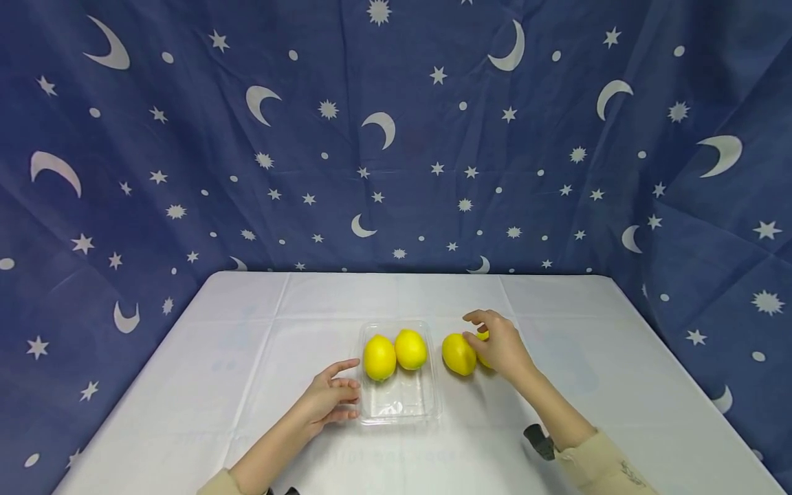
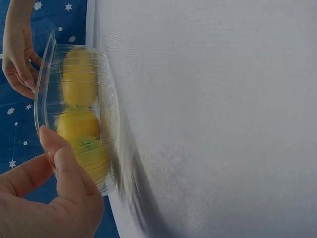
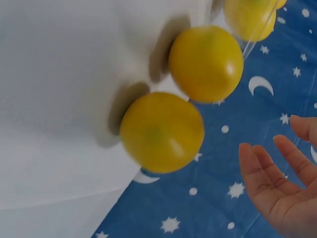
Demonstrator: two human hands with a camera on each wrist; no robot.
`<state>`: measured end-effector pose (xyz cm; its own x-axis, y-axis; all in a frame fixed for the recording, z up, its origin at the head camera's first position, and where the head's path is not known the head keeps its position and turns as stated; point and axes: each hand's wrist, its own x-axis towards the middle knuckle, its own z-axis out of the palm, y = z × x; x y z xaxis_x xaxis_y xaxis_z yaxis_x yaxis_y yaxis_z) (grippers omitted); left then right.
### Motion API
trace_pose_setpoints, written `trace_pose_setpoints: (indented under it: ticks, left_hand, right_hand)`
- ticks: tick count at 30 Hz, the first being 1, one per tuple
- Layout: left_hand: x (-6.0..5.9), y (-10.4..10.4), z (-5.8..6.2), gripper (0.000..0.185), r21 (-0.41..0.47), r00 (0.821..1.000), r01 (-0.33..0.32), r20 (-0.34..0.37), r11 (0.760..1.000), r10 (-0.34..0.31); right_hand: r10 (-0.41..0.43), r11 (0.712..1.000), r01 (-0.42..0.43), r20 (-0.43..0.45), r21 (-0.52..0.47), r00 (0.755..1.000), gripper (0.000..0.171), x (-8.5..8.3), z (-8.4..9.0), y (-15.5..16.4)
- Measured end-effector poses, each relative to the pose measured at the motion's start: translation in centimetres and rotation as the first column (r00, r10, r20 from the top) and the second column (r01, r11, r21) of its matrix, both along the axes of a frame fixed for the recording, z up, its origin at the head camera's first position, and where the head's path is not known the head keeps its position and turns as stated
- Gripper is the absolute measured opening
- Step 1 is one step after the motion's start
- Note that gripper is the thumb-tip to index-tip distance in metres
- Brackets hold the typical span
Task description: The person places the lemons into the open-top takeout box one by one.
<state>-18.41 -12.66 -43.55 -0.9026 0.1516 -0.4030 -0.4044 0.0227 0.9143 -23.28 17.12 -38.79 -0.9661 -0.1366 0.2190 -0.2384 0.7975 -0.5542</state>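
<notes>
Left hand (image 1: pixel 328 399): fingers loosely extended, thumb touching the near-left edge of the clear plastic tray (image 1: pixel 399 402) on the desk (image 1: pixel 247 344). Two lemons (image 1: pixel 379 357) lie in the tray's far half, touching each other. Right hand (image 1: pixel 502 347): fingers spread and relaxed over two loose lemons (image 1: pixel 458 354) just right of the tray, gripping neither.
</notes>
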Motion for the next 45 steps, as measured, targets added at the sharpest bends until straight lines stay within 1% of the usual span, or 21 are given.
trace_pose_setpoints:
  ticks: [5, 9, 17, 20, 25, 31, 35, 37, 40, 42, 45]
  left_hand:
    - [0.0, 0.0, 0.0, 0.058, 0.007, 1.0, 0.012, -0.001, 1.0, -0.012]
    - [0.0, 0.0, 0.0, 0.058, 0.007, 1.0, 0.008, -0.002, 1.0, -0.008]
    - [0.1, -0.1, -0.1, 0.057, 0.012, 1.0, 0.01, -0.001, 1.0, -0.01]
    - [0.1, -0.2, -0.2, 0.057, 0.015, 1.0, 0.015, 0.0, 1.0, -0.015]
    - [0.1, -0.3, -0.3, 0.057, 0.019, 1.0, 0.02, -0.003, 1.0, -0.02]
    - [0.0, -0.3, -0.3, 0.058, 0.022, 1.0, 0.014, -0.002, 1.0, -0.014]
    - [0.0, -0.3, -0.4, 0.058, 0.022, 1.0, 0.014, -0.001, 1.0, -0.014]
    - [0.0, -0.3, -0.4, 0.058, 0.024, 1.0, 0.017, -0.001, 1.0, -0.017]
    - [0.0, -0.3, -0.3, 0.059, 0.027, 1.0, 0.019, 0.001, 0.999, -0.019]
    - [0.0, -0.2, -0.3, 0.059, 0.026, 1.0, 0.016, 0.001, 1.0, -0.016]
    - [0.0, -0.2, -0.2, 0.059, 0.023, 1.0, 0.016, -0.001, 1.0, -0.016]
  right_hand:
    - [-0.038, 0.999, 0.038, 0.011, -0.001, 0.999, 0.028, -0.3, 0.1, 1.6]
    - [-0.055, 0.998, 0.055, 0.043, -0.002, 0.998, 0.029, -0.8, -0.1, 2.6]
    - [-0.06, 0.998, 0.061, 0.068, -0.009, 0.996, 0.031, -1.4, -0.7, 3.6]
    - [-0.053, 0.998, 0.05, 0.119, 0.03, 0.991, 0.032, -1.6, -0.7, 3.8]
    - [-0.018, 0.994, -0.005, 0.2, 0.111, 0.98, 0.036, -2.0, -0.7, 4.1]
    - [-0.024, 0.992, -0.005, 0.231, 0.124, 0.973, 0.038, -2.5, -0.8, 4.5]
    - [-0.013, 0.994, -0.017, 0.271, 0.107, 0.962, 0.04, -3.1, -1.0, 5.0]
    - [-0.006, 0.996, -0.02, 0.305, 0.081, 0.952, 0.042, -3.4, -1.2, 5.4]
    - [0.016, 0.999, -0.026, 0.371, 0.021, 0.929, 0.045, -3.9, -1.4, 5.9]
    - [0.033, 0.999, -0.024, 0.429, -0.026, 0.903, 0.048, -4.1, -1.6, 6.1]
    - [0.053, 0.997, -0.021, 0.509, -0.069, 0.859, 0.05, -4.4, -1.7, 6.2]
